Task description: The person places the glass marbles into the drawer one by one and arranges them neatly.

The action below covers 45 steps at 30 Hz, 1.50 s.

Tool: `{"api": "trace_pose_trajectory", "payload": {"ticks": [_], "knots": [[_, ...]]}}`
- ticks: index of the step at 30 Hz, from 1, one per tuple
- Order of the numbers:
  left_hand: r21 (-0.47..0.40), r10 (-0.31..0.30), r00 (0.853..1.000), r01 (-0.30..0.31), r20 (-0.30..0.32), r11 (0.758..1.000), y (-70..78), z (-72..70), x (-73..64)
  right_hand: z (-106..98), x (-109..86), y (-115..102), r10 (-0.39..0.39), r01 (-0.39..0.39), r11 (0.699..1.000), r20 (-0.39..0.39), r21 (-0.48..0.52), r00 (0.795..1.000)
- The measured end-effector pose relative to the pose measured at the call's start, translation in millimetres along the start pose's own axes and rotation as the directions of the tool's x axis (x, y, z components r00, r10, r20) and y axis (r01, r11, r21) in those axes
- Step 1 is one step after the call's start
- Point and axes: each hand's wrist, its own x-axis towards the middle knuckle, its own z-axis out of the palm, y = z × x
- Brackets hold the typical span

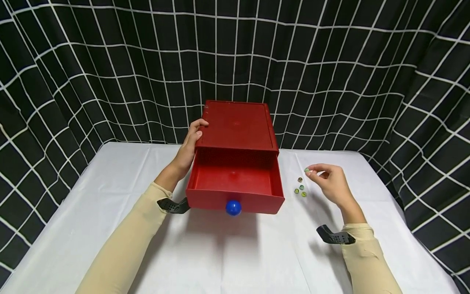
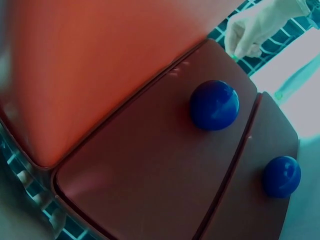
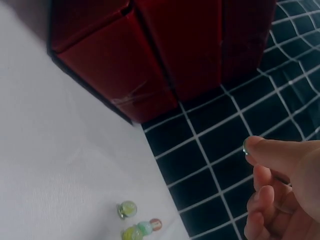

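My right hand (image 1: 328,181) pinches a small green glass marble (image 1: 306,170) between thumb and fingertips, right of the red drawer cabinet (image 1: 236,124). Below that hand, several loose marbles (image 1: 302,187) lie close together on the white cloth. My left hand (image 1: 187,153) rests against the cabinet's left side, with fingertips at its top edge. The top drawer (image 1: 235,202) is pulled out toward me, and its visible floor is bare. A round blue knob (image 1: 233,208) sits on its front. Two lower drawer fronts with blue knobs (image 2: 214,105) show in the left wrist view.
A table with a white cloth (image 1: 110,204) stands under the cabinet. Black curtains with a white grid (image 1: 235,57) hang behind it and at both sides. Black wrist mounts (image 1: 335,236) stick out from both sleeves.
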Motion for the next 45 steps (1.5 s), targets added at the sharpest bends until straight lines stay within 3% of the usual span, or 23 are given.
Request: {"api": "trace_pose_trajectory", "payload": {"ticks": [16,45], "knots": [[0.008,-0.002,1.0,0.002,-0.002,1.0,2.6,-2.1,2.6,1,2.2,-21,-0.053,0.054,0.998,-0.041,0.032,0.998],[0.01,0.008,1.0,-0.008,0.014,1.0,1.1,0.9,1.4,1,-12.3,-58,-0.157,0.159,0.986,-0.049,0.04,0.986]]}}
